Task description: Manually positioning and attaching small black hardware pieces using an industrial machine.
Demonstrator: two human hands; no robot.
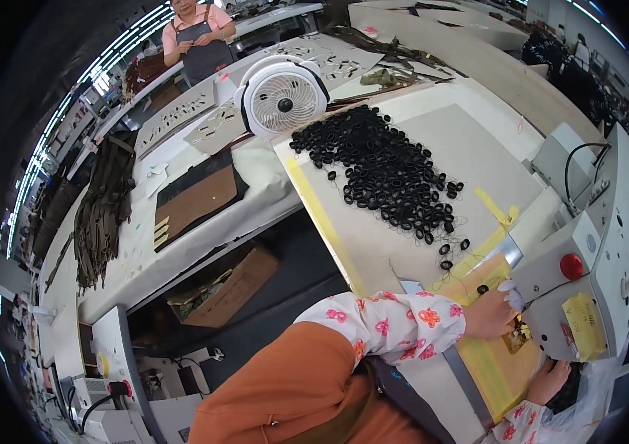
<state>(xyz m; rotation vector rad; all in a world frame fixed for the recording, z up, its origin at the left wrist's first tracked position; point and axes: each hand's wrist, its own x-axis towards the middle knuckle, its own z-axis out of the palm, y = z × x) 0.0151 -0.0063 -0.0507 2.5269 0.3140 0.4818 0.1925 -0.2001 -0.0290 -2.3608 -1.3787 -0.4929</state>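
At the work spot of a white sewing machine (577,296), my left hand (490,314) lies palm down with its fingers closed by the brass-coloured metal parts (518,339). What those fingers pinch is too small to make out. One black oval loop (483,289) rests just beyond the knuckles. My right hand (549,381) comes in from the lower right, its fingers bent in toward the same metal parts; whatever they hold is hidden. A large heap of black loops with loose threads (381,166) covers the pale table top ahead of me.
The machine carries a red button (571,266). Yellow tape (314,200) lines the table's edge. Beyond stand a white fan (283,102), a bundle of dark straps (106,207) and a brown panel (200,200). A cardboard box (229,288) sits below. Another person (200,37) works far off.
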